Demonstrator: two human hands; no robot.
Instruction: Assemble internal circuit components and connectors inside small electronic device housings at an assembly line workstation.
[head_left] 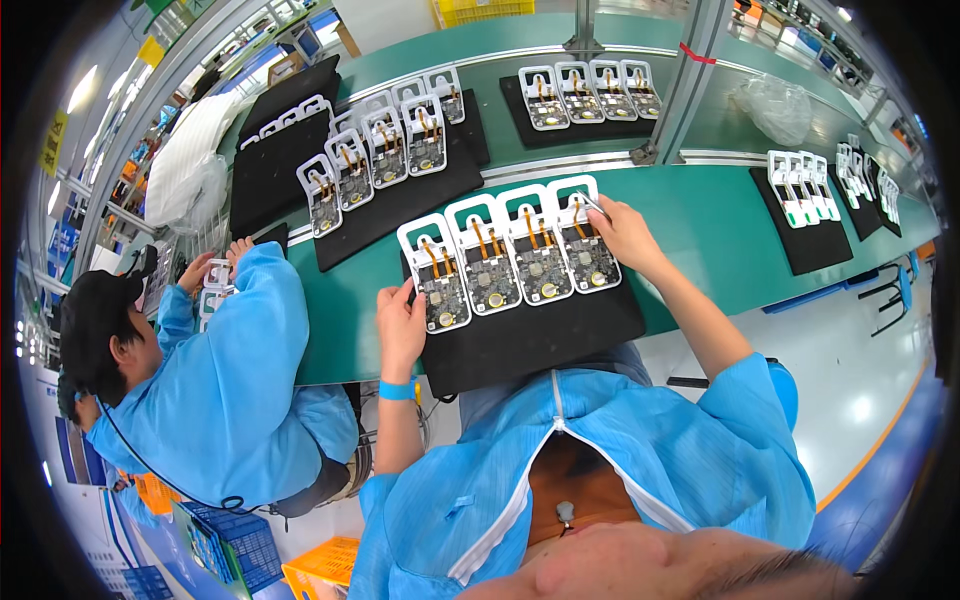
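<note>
At the counter (pixel 720 230), we had four frames (pixel 541 262) side by side, presumably for easy reach; our right grip (pixel 628 238) pinched tweezers (pixel 594 204); whether our left grip (pixel 400 325) held anything, we couldn't tell.

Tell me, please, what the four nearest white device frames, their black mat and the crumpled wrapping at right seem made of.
White device frames: probably moulded plastic, with smooth, rounded, uniform edges.
Black mat: possibly foam or rubber, judging by its dull, dark, almost shine-free surface.
Crumpled wrapping: likely thin plastic film, glossy and see-through with bright creases.
</note>
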